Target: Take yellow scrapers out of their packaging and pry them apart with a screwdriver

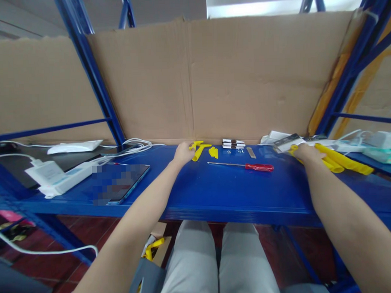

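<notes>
Going L to R. Far left, a white power strip [60, 179] w/ adapter is sitting at the table [216, 192] edge, cables trailing off to the back so they're staying out of the work area. Next to it a tablet [120, 183] is lying flat, screen up, readable from where I'm sitting. My left hand [183, 153] is reaching to the back of the table, fingers curling onto a small yellow part [198, 150]; looks like it's closing on it, but I can't tell if the grip is firm. Another yellow piece [213, 152] is lying just beside. A red screwdriver [247, 165] is lying mid-table btw both hands, handle to the right, within easy reach. My right hand [306, 152] is resting closed over the end of the long yellow bars [343, 162], which are lying flat, pointing right, near the papers [288, 141].
</notes>
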Action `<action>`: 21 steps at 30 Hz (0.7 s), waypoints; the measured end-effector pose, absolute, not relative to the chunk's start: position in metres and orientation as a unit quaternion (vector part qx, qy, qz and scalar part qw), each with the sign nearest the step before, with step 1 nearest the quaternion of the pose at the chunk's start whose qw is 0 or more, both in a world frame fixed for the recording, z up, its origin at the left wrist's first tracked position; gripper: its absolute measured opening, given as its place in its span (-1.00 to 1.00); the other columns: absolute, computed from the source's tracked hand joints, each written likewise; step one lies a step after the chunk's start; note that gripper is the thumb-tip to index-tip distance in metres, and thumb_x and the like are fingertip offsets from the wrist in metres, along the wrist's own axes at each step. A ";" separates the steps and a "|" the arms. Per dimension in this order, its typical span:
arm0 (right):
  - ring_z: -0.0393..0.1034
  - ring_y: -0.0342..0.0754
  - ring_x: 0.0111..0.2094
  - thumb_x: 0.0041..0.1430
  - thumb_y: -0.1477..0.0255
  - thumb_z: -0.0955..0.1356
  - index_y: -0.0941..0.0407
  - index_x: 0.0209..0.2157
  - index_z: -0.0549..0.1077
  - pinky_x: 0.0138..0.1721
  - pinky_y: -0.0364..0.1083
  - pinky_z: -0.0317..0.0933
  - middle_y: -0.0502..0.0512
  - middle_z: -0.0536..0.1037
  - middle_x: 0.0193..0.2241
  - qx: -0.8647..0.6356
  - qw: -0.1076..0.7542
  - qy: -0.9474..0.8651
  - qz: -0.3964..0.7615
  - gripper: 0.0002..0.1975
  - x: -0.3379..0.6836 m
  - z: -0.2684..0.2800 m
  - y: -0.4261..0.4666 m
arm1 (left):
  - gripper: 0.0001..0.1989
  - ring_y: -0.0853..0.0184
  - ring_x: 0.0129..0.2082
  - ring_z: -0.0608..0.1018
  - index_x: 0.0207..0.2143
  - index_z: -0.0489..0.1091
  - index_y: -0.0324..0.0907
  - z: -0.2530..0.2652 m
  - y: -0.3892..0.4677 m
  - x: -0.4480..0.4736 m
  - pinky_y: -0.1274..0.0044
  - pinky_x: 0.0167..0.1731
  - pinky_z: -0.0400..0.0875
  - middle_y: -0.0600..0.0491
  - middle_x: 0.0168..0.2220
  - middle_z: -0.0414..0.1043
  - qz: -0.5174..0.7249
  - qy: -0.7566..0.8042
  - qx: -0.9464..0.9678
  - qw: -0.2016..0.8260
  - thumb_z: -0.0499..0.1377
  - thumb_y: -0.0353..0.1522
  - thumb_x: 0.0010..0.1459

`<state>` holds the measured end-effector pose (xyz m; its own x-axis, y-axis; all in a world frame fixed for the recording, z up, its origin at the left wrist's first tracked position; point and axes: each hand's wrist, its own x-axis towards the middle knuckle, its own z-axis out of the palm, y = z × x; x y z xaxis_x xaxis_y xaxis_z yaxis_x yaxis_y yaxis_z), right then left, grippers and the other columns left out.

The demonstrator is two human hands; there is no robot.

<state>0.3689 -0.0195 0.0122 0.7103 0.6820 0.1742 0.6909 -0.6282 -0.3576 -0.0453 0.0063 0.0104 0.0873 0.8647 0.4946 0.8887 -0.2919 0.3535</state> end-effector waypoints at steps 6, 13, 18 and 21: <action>0.12 0.30 0.21 0.23 0.41 0.23 0.28 0.16 0.29 0.06 0.23 0.08 0.57 0.28 0.14 -0.901 0.183 -0.391 -0.049 -0.52 0.356 0.020 -0.026 | -0.63 0.22 -0.01 0.53 0.00 0.48 -0.20 0.013 0.004 -0.046 0.50 -0.01 0.40 -0.05 -0.02 0.52 -0.319 -0.591 -0.741 0.011 0.07 -0.46 0.15; 0.15 0.27 0.17 0.23 0.52 0.18 0.28 0.14 0.30 0.07 0.26 0.01 0.55 0.32 0.09 -0.881 0.216 -0.400 -0.129 -0.55 0.341 0.034 -0.027 | -0.62 0.21 0.03 0.50 0.00 0.47 -0.26 0.013 0.004 -0.045 0.48 0.04 0.35 -0.09 0.01 0.49 -0.347 -0.578 -0.738 0.021 0.08 -0.48 0.14; 0.19 0.28 0.12 0.18 0.57 0.19 0.29 0.10 0.32 0.00 0.26 0.02 0.57 0.35 0.04 -0.845 0.240 -0.441 -0.184 -0.56 0.317 0.046 -0.030 | -0.63 0.18 -0.04 0.52 -0.04 0.49 -0.28 0.014 0.006 -0.044 0.45 -0.03 0.38 -0.14 -0.06 0.52 -0.362 -0.567 -0.739 0.036 0.07 -0.50 0.12; 0.21 0.32 0.10 0.19 0.58 0.19 0.30 0.11 0.31 0.02 0.26 -0.02 0.58 0.35 0.04 -0.814 0.263 -0.478 -0.200 -0.56 0.298 0.052 -0.036 | -0.65 0.18 -0.07 0.53 -0.06 0.50 -0.27 0.013 0.007 -0.043 0.43 -0.03 0.37 -0.13 -0.08 0.53 -0.383 -0.559 -0.735 0.031 0.08 -0.50 0.11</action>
